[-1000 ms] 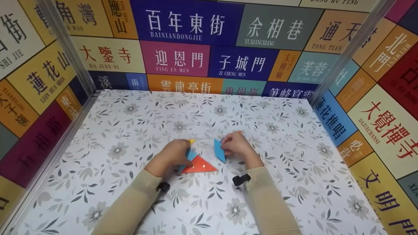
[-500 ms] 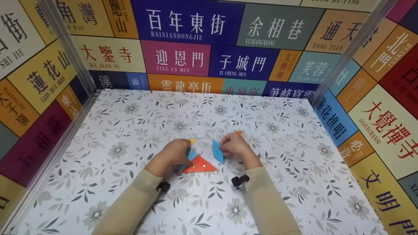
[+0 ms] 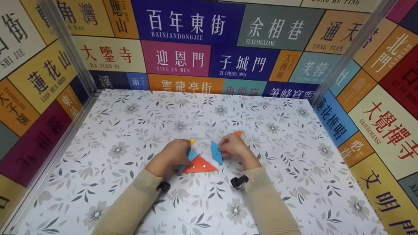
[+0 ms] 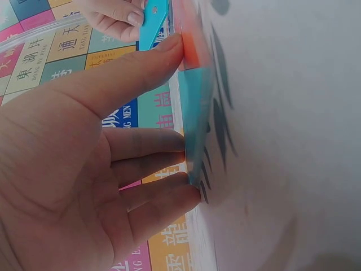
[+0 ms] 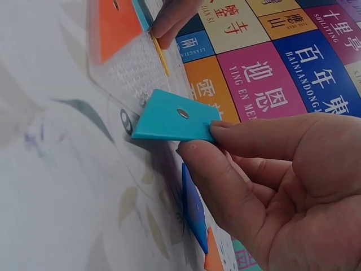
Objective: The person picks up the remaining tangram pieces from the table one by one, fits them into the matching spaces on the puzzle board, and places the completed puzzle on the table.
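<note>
In my right hand [image 3: 235,146], thumb and forefinger pinch a light-blue tangram piece [image 5: 175,116], a slanted four-sided tile with a small metal dot, tilted above the table. My left hand [image 3: 172,151] rests its thumb and fingertips along a group of flat pieces. Among these are an orange-red triangle [image 3: 200,164], a light-blue piece [image 4: 193,113] and a yellow piece [image 3: 192,141], partly hidden by that hand. A clear sheet [image 5: 127,73] with a small printed eye lies beside the orange-red piece in the right wrist view.
Beyond the right hand lie a dark-blue piece [image 5: 194,209] and an orange piece [image 3: 239,133]. The table [image 3: 130,195] has a pale leaf-and-flower cover. Panels with coloured street-name signs [image 3: 178,60] stand at its back and both sides.
My right hand has moved slightly left with the light-blue piece, toward the orange-red triangle. More of the orange piece behind it shows. The left hand has stayed put.
</note>
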`<action>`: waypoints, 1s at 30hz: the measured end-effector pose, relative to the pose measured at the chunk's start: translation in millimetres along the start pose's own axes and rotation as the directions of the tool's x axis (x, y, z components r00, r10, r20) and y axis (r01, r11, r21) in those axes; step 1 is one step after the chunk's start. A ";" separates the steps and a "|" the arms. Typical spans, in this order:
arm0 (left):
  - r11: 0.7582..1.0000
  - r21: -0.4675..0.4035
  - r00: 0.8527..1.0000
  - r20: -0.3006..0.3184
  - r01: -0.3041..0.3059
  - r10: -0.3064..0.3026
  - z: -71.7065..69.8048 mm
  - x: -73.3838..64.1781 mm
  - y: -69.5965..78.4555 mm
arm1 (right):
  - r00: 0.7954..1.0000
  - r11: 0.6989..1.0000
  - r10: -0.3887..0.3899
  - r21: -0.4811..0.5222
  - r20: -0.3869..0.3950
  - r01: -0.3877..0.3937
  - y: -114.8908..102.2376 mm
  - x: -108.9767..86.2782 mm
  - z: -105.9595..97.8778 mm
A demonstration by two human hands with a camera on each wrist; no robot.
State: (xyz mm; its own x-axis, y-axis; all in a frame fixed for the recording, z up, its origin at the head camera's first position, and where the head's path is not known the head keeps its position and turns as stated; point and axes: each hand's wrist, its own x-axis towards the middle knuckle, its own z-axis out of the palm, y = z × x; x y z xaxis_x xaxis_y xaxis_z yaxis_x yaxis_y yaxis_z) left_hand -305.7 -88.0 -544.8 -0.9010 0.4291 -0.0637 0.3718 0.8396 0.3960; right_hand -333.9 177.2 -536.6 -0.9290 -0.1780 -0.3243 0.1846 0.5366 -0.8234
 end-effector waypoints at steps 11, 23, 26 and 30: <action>1.000 -0.008 1.000 -0.001 0.006 -0.006 -0.5 -1.2 1.4 | 0.999 1.000 0.007 0.008 0.041 -0.008 -0.7 0.2 0.5; 1.000 -0.009 1.000 0.008 0.015 -0.015 -1.6 -1.6 3.1 | 0.998 1.000 0.017 -0.014 0.066 -0.016 -1.8 -1.3 3.1; 1.000 -0.005 1.000 0.016 0.023 -0.023 -2.0 -1.5 3.8 | 0.997 1.000 0.008 -0.017 0.071 -0.006 -1.6 -0.5 4.4; 1.000 0.002 0.999 0.016 0.030 -0.030 -2.1 -0.9 4.1 | 0.997 1.000 -0.006 -0.010 0.076 0.007 -0.6 0.6 6.1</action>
State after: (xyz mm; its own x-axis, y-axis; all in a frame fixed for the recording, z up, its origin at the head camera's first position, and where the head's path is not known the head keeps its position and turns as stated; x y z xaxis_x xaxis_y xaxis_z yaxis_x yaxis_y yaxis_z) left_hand -303.9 -85.6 -541.2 -0.9082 0.4088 -0.0899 0.3450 0.8528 0.3921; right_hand -332.7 171.8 -539.2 -0.9030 -0.2439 -0.3537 0.1747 0.5438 -0.8208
